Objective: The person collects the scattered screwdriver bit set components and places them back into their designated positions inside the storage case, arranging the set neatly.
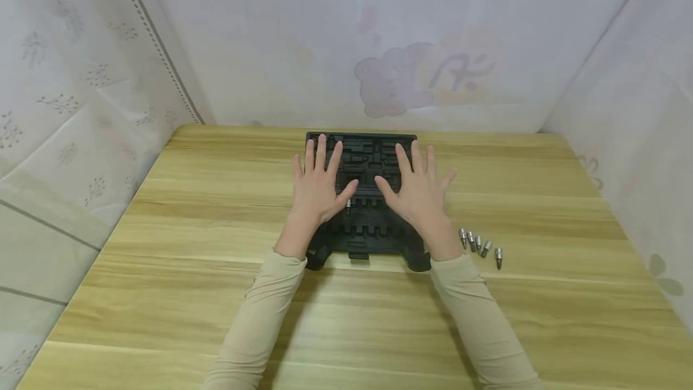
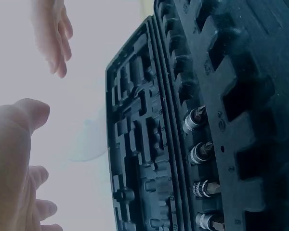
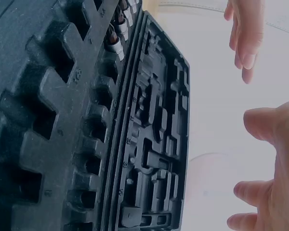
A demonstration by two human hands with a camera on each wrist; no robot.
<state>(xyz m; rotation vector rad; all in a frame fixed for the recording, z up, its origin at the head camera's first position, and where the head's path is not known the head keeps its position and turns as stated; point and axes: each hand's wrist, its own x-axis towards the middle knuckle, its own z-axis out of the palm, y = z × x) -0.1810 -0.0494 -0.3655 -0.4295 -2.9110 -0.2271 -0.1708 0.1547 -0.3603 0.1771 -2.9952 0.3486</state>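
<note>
A black plastic tool case [image 1: 379, 244] lies open on the table, its moulded lid [image 1: 373, 164] folded back away from the person. Above the left part of the case is my left hand [image 1: 316, 194], fingers spread and straight, holding nothing. My right hand [image 1: 422, 194] is spread the same way over the right part. In the left wrist view, several silver bit sockets [image 2: 201, 153] sit in a row of slots in the case; other slots beside them hold nothing. The right wrist view also shows a bit socket [image 3: 114, 44] in that row.
Several loose bit sockets [image 1: 498, 257] lie on the wooden table [image 1: 357, 330] to the right of the case, near the right forearm. Pale printed cloth [image 1: 260, 47] hangs behind the table and along both sides.
</note>
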